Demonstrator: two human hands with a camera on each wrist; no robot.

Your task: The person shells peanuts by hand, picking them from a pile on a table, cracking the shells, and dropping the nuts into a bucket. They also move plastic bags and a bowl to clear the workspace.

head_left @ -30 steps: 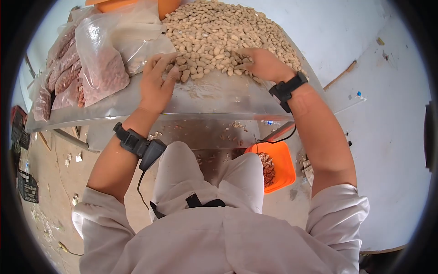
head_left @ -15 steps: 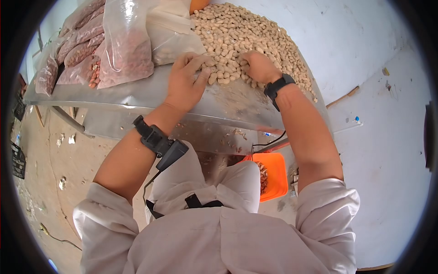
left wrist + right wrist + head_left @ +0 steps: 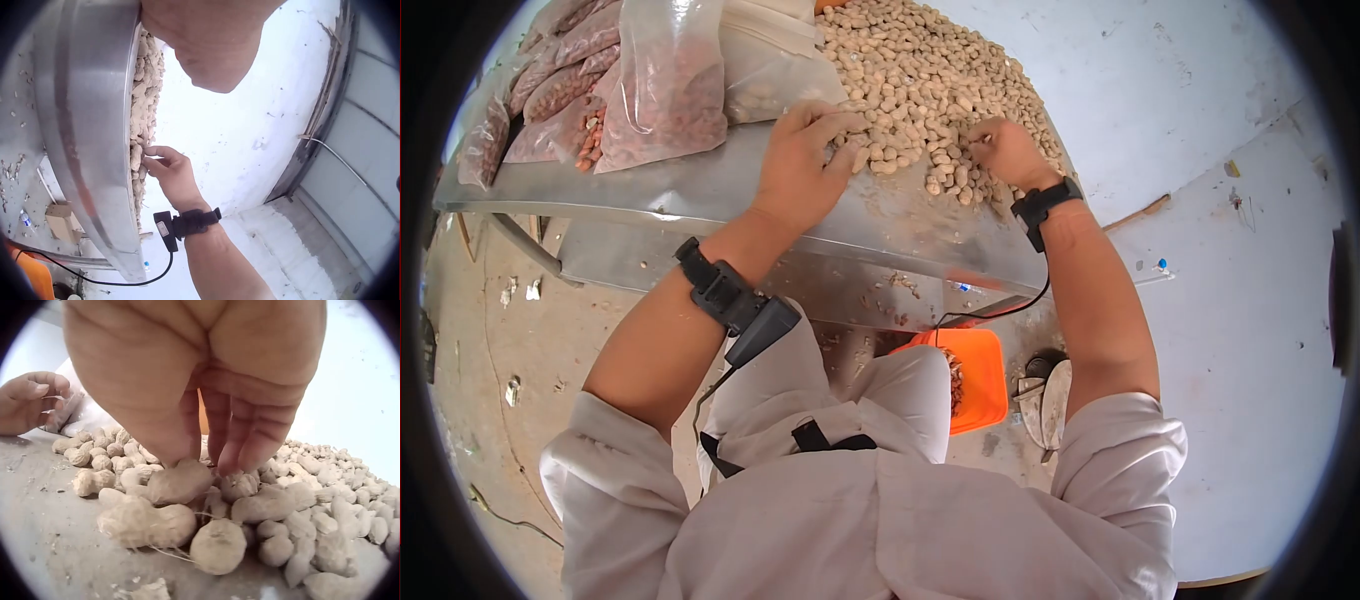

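Note:
Unshelled peanuts [image 3: 920, 70] lie in a broad heap on the metal table [image 3: 690, 185]. My right hand [image 3: 1007, 150] is at the heap's near right side, thumb and curled fingers pointing down. In the right wrist view its thumb and fingertips pinch among peanuts [image 3: 181, 481], which partly hide the tips. My left hand [image 3: 805, 160] is at the heap's near left edge, beside a clear bag [image 3: 775, 85]. Its fingers are loosely bent near the peanuts, and the right wrist view shows none held in that left hand [image 3: 28, 403].
Plastic bags of reddish shelled peanuts [image 3: 665, 110] are piled on the table's left. Some loose red kernels [image 3: 590, 135] lie among them. An orange container [image 3: 985, 380] with reddish bits stands below the table by my right knee. A white wall [image 3: 1200, 120] rises on the right.
My right hand has shifted to the right, and a small group of peanuts now stands apart from the heap's near edge. My left hand has stayed at the left edge of the heap.

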